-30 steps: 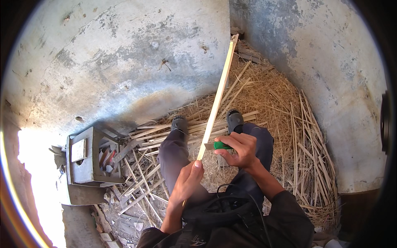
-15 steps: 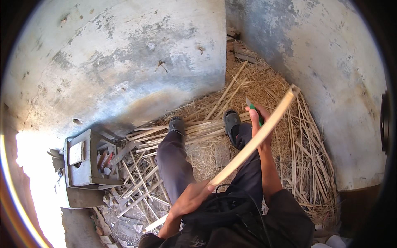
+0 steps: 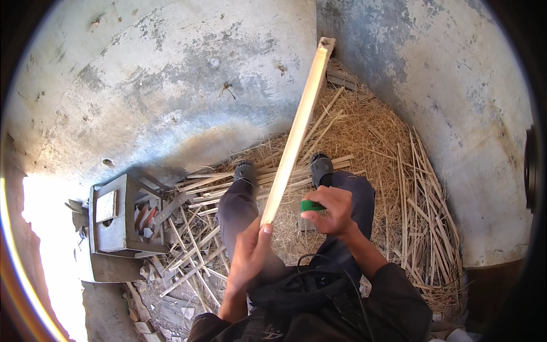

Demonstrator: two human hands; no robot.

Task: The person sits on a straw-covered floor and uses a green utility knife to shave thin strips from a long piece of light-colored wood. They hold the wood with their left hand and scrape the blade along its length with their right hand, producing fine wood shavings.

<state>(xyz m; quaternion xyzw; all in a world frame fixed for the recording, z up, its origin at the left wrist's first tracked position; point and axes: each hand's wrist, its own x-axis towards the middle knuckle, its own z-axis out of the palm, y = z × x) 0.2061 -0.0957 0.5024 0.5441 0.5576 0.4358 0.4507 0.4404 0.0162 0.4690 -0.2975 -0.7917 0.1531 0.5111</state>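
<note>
- Head view: left hand (image 3: 249,251) closed around the lower part of a long pale strip (image 3: 296,131), thumb along its near face.
- Strip slants up and slightly right from that fist, its far end raised in front of the wall corner. It looks like split bamboo, though glare bleaches much of its surface.
- Far end of strip shows a darker, rough tip with a small dark hollow.
- Right hand (image 3: 337,211) clamped on a green-handled knife (image 3: 310,206), handle showing past thumb and forefinger, just beside the strip on its right.
- Hands apart from each other, both above the person's lap; right hand over the right thigh.
- Dark trousers (image 3: 240,204), feet planted well apart in dark shoes (image 3: 323,166).
- Loose pale strips (image 3: 293,178) lie across the floor around the feet; more are scattered, crossing, at lower left.
- Straw-like shavings (image 3: 379,139) heaped ahead and to the right; a dense bundle of thin sticks (image 3: 430,211) lies along the right wall (image 3: 467,114).
- Grey box (image 3: 118,228) at far left, side open, red and white items inside.
- Front wall (image 3: 165,68) pale, paint patchy and stained.
</note>
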